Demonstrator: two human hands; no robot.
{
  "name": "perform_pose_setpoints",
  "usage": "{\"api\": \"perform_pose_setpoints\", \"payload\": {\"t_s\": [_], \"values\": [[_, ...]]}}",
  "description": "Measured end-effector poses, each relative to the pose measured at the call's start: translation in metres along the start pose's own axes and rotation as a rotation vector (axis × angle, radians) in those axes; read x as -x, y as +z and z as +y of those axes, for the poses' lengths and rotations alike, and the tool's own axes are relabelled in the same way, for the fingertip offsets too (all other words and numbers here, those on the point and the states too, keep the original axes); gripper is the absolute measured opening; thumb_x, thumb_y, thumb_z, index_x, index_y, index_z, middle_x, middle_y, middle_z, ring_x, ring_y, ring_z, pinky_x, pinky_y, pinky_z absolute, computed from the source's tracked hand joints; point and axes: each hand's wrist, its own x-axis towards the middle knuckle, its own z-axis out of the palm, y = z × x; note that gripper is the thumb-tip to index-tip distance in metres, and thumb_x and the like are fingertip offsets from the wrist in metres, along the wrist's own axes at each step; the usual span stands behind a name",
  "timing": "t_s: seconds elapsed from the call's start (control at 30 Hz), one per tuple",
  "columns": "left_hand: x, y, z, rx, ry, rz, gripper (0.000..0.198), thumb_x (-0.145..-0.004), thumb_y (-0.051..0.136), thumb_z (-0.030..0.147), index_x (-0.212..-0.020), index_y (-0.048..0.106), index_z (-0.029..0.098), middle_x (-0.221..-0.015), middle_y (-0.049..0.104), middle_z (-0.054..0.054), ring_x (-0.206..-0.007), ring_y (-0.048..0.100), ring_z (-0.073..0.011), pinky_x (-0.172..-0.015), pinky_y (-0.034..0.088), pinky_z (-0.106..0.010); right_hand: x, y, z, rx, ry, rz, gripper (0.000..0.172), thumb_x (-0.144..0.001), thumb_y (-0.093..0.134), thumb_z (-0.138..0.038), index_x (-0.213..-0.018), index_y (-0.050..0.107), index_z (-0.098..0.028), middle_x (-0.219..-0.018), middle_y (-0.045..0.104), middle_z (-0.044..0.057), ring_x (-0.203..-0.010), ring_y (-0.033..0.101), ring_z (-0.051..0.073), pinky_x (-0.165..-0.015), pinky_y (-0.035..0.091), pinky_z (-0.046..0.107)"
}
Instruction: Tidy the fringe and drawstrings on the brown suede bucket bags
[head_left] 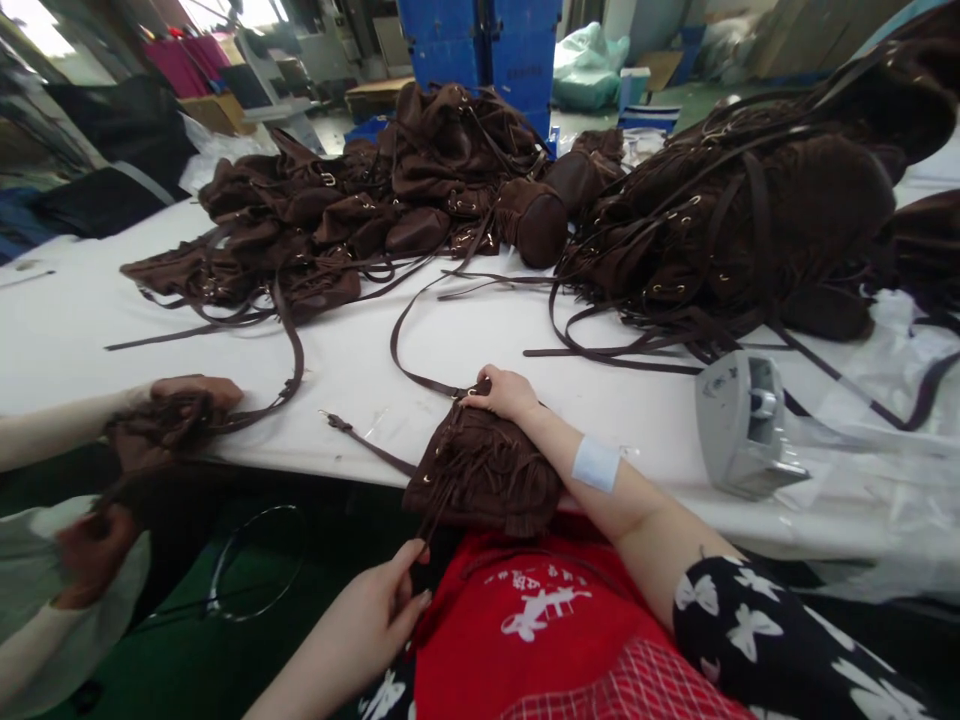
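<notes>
A dark brown fringed bag [487, 470] lies at the table's front edge, close against the red apron. My right hand [510, 393] grips its far edge, where the strap [401, 345] meets a metal ring. Below the bag's near left corner, my left hand [386, 605] pinches the end of a thin brown cord [429, 520] hanging from it. A short strap with a buckle [337, 422] stretches from the bag's left side over the white tabletop.
Piles of similar brown bags [450, 150] [720, 230] cover the back of the white table [352, 350]. A grey tape dispenser [739, 425] stands at right beside clear plastic [885, 480]. At left, a co-worker's hands [202, 390] handle another brown bag [150, 435].
</notes>
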Motion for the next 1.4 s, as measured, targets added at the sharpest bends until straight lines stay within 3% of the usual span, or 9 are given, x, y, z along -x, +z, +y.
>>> {"api": "perform_pose_setpoints", "payload": {"t_s": [0.13, 0.27, 0.43, 0.57, 0.8, 0.97, 1.17, 1.3, 1.4], "values": [[0.007, -0.017, 0.008, -0.175, 0.162, 0.255, 0.02, -0.089, 0.048, 0.036, -0.101, 0.058, 0.025, -0.099, 0.063, -0.005, -0.09, 0.061, -0.0195, -0.08, 0.05, -0.033, 0.002, 0.001, -0.004, -0.031, 0.011, -0.007, 0.06, -0.068, 0.063, -0.075, -0.103, 0.06, -0.025, -0.095, 0.07, 0.005, -0.088, 0.064, 0.022, -0.074, 0.044, 0.029], [0.01, -0.03, 0.026, -0.328, 0.411, 0.517, 0.015, -0.087, 0.05, 0.034, -0.088, 0.063, 0.026, -0.117, 0.059, -0.008, -0.116, 0.052, -0.0264, -0.101, 0.044, -0.042, 0.008, 0.005, -0.009, -0.054, -0.031, -0.025, 0.061, -0.069, 0.06, -0.077, -0.101, 0.06, -0.026, -0.093, 0.07, 0.004, -0.086, 0.064, 0.021, -0.071, 0.043, 0.028], [0.001, -0.043, 0.036, -0.25, 0.478, 0.299, 0.023, -0.091, 0.042, 0.03, -0.08, 0.061, 0.025, -0.094, 0.063, -0.006, -0.089, 0.06, -0.0193, -0.081, 0.053, -0.031, 0.009, 0.006, -0.013, -0.046, -0.041, -0.035, 0.062, -0.069, 0.058, -0.079, -0.101, 0.06, -0.026, -0.091, 0.07, 0.005, -0.085, 0.065, 0.022, -0.07, 0.043, 0.028], [-0.008, -0.049, 0.039, -0.165, 0.515, 0.199, 0.029, -0.093, 0.038, 0.034, -0.081, 0.063, 0.026, -0.093, 0.065, -0.007, -0.094, 0.06, -0.0207, -0.087, 0.052, -0.031, 0.007, 0.006, -0.013, -0.046, -0.021, -0.041, 0.06, -0.069, 0.06, -0.078, -0.101, 0.06, -0.026, -0.092, 0.071, 0.004, -0.086, 0.065, 0.022, -0.07, 0.044, 0.027], [0.007, -0.035, 0.022, 0.002, 0.364, -0.1, 0.03, -0.095, 0.036, 0.039, -0.103, 0.064, 0.032, -0.105, 0.069, 0.0, -0.096, 0.063, -0.0158, -0.088, 0.052, -0.024, -0.006, 0.005, -0.005, -0.023, 0.07, 0.048, 0.06, -0.072, 0.06, -0.074, -0.104, 0.058, -0.024, -0.093, 0.07, 0.006, -0.085, 0.064, 0.023, -0.071, 0.044, 0.029], [-0.007, -0.04, 0.018, -0.018, 0.325, 0.186, 0.028, -0.095, 0.041, 0.036, -0.104, 0.065, 0.027, -0.115, 0.064, -0.005, -0.108, 0.059, -0.0184, -0.096, 0.049, -0.03, -0.017, 0.007, -0.002, 0.0, 0.08, 0.064, 0.06, -0.073, 0.059, -0.075, -0.105, 0.057, -0.024, -0.093, 0.07, 0.007, -0.085, 0.064, 0.024, -0.073, 0.044, 0.031], [-0.104, -0.046, 0.064, -0.306, 0.473, 0.452, 0.036, -0.088, 0.043, 0.013, -0.121, 0.055, 0.017, -0.134, 0.05, -0.012, -0.127, 0.044, -0.0237, -0.11, 0.037, -0.039, -0.013, 0.008, -0.004, 0.0, 0.086, 0.094, 0.059, -0.073, 0.059, -0.074, -0.104, 0.057, -0.024, -0.092, 0.07, 0.005, -0.085, 0.064, 0.022, -0.072, 0.044, 0.029], [-0.142, -0.04, 0.074, -0.555, 0.353, 0.369, 0.035, -0.083, 0.037, 0.003, -0.108, 0.058, 0.017, -0.111, 0.059, -0.01, -0.105, 0.056, -0.0231, -0.092, 0.046, -0.037, -0.011, 0.006, -0.002, -0.026, 0.098, 0.088, 0.059, -0.071, 0.061, -0.074, -0.103, 0.057, -0.025, -0.091, 0.07, 0.005, -0.084, 0.064, 0.021, -0.071, 0.044, 0.028], [-0.126, -0.034, 0.06, -0.554, 0.292, 0.277, 0.026, -0.084, 0.037, 0.006, -0.092, 0.059, 0.019, -0.102, 0.06, -0.007, -0.088, 0.061, -0.019, -0.078, 0.047, -0.031, -0.011, 0.006, -0.002, -0.035, 0.118, 0.08, 0.061, -0.068, 0.063, -0.075, -0.102, 0.058, -0.025, -0.09, 0.07, 0.004, -0.084, 0.064, 0.021, -0.071, 0.044, 0.028]]}}
